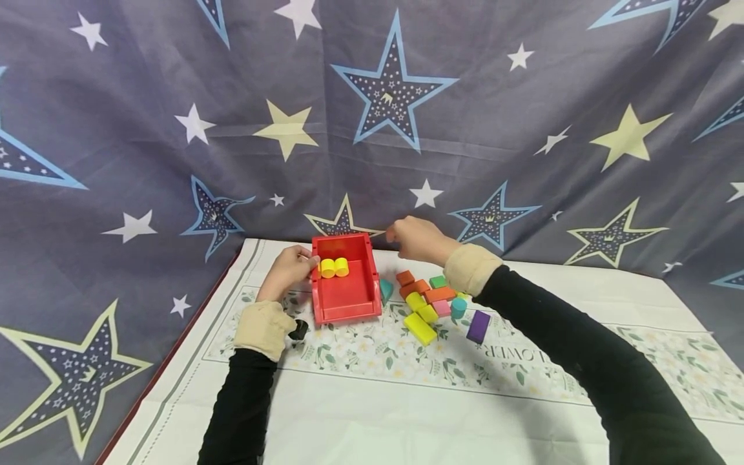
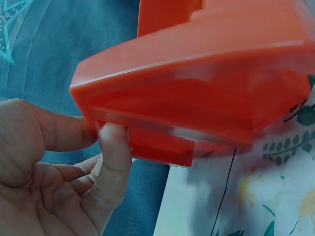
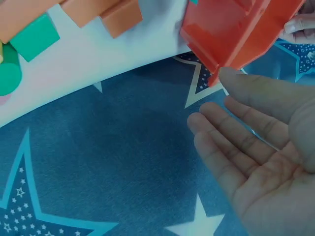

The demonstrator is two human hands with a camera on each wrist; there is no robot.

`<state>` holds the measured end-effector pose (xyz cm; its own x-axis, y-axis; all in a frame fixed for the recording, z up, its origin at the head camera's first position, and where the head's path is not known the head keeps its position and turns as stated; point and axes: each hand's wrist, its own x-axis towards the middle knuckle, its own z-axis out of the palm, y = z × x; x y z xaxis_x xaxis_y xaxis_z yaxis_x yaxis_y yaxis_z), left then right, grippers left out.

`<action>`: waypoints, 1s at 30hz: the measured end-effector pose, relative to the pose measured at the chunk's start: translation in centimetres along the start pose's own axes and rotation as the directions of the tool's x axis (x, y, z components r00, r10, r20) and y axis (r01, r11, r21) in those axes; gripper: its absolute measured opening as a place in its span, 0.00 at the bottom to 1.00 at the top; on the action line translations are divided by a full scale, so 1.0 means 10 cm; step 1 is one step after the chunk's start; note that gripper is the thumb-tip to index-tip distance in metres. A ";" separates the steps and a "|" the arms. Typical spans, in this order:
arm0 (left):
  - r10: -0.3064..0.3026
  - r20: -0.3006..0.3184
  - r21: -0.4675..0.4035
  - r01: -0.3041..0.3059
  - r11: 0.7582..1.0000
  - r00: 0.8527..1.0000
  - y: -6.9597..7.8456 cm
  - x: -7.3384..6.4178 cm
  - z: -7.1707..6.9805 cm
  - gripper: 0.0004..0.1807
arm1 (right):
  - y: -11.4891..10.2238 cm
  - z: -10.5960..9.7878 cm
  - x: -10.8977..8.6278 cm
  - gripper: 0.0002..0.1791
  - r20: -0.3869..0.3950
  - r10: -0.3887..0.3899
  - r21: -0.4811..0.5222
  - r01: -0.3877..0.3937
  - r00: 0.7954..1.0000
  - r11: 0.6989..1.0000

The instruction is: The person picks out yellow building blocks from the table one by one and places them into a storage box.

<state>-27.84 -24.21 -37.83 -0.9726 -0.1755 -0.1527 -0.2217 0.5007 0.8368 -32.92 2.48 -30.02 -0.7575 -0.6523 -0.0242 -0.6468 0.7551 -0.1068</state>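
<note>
A red plastic bin (image 1: 347,296) is at the left part of the table, tipped in the left wrist view. My left hand (image 1: 285,272) pinches its left rim between thumb and fingers; the thumb (image 2: 69,132) and a finger meet on the edge in the left wrist view. Inside sit two yellow cylinders (image 1: 341,267), with a sliver of yellow beside them at the left wall. My right hand (image 1: 420,239) hovers beyond the bin's far right corner. Its fingers are loosely bent and hold nothing in the right wrist view, where the thumb (image 3: 261,91) is near the bin's edge.
Right of the bin lie several loose blocks: a yellow block (image 1: 420,329), a purple block (image 1: 478,327), a teal cylinder (image 1: 458,308), a pink block (image 1: 442,308), orange blocks (image 1: 440,294) and a green block (image 1: 438,281). A teal piece (image 1: 386,289) touches or nearly touches the bin. A star-patterned curtain (image 1: 372,181) hangs behind.
</note>
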 end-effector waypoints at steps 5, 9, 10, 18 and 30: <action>0.002 0.001 -0.001 -0.002 1.000 1.000 0.00 0.00 0.00 0.18 | 0.01 0.07 -0.13 0.21 0.041 -0.033 -0.003 0.033 0.999 0.999; -0.004 0.006 -0.005 0.004 1.000 1.000 0.00 0.01 0.00 0.18 | 0.01 0.11 -0.23 0.22 0.081 -0.039 0.010 0.038 0.996 0.999; -0.005 0.008 -0.004 0.005 1.000 1.000 0.00 0.01 0.00 0.18 | 0.01 0.12 -0.25 0.21 0.087 -0.040 0.014 0.039 0.995 0.999; -0.017 0.018 0.005 0.017 1.000 1.000 -0.01 0.03 -0.01 0.18 | 0.06 0.22 -0.38 0.20 0.115 -0.098 0.039 0.094 0.988 0.995; -0.005 0.017 -0.009 0.005 1.000 1.000 -0.02 0.03 -0.02 0.18 | 0.09 0.38 -0.51 0.21 0.162 -0.148 0.038 0.144 0.976 0.989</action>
<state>-28.05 -24.47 -37.92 -0.9725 -0.1632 -0.1661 -0.2261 0.4920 0.8407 -29.28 6.28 -33.73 -0.6288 -0.7590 -0.1688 -0.7454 0.6502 -0.1470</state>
